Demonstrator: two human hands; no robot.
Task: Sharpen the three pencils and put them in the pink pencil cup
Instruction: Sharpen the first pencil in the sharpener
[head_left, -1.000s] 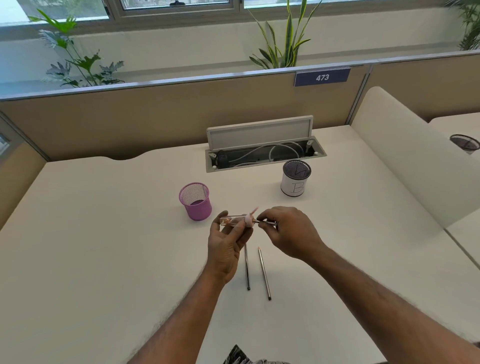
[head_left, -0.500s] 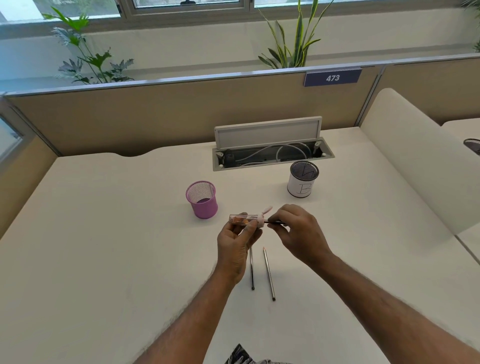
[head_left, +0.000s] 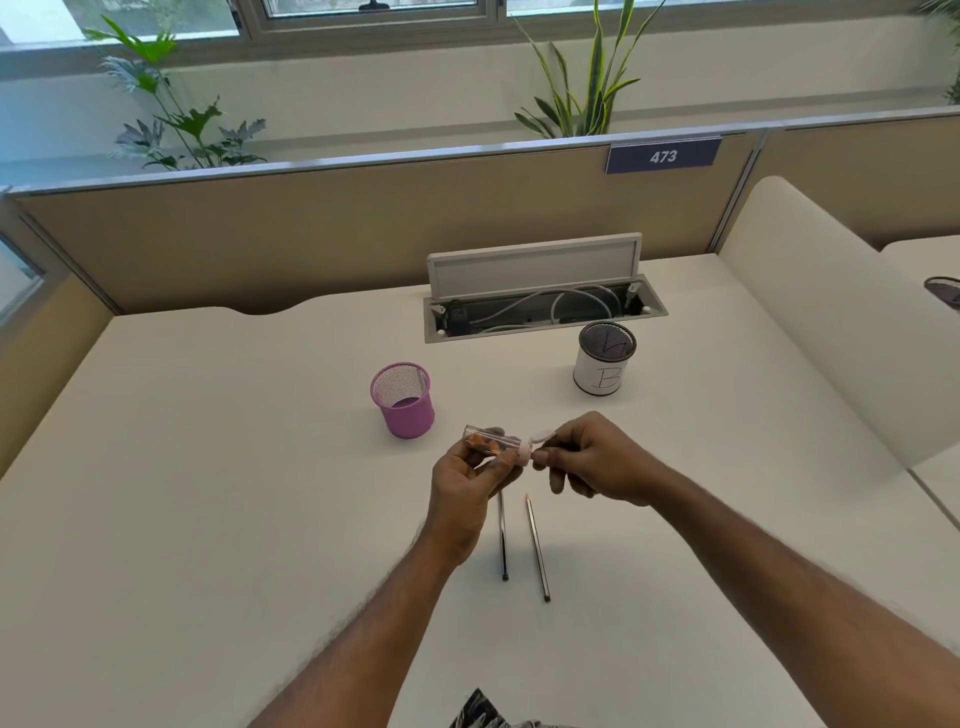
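Right hand (head_left: 597, 462), pinching the pencil (head_left: 563, 446), has closed up to the sharpener (head_left: 493, 441) gripped by the left hand (head_left: 467, 483): first sharpening underway.

Pink cup (head_left: 408, 418) upright; pencils (head_left: 536, 545) flat; sharpener (head_left: 493, 442) horizontal

White desk (head_left: 208, 519): one mesh cup (head_left: 602, 364), dark inside, wrapped in white paper marked "B", stands upright near the cable tray (head_left: 655, 312). Tray recessed at the desk's rear, lid (head_left: 535, 265) raised, pale cables (head_left: 571, 301) inside. Tan partition (head_left: 311, 234) behind, bearing a blue plate (head_left: 663, 156) reading 473. Two plants (head_left: 176, 124) (head_left: 587, 88) beyond it, below a window (head_left: 363, 10). Cream divider (head_left: 810, 312) on the right; a dark mesh bin (head_left: 945, 291) is partly visible past it.
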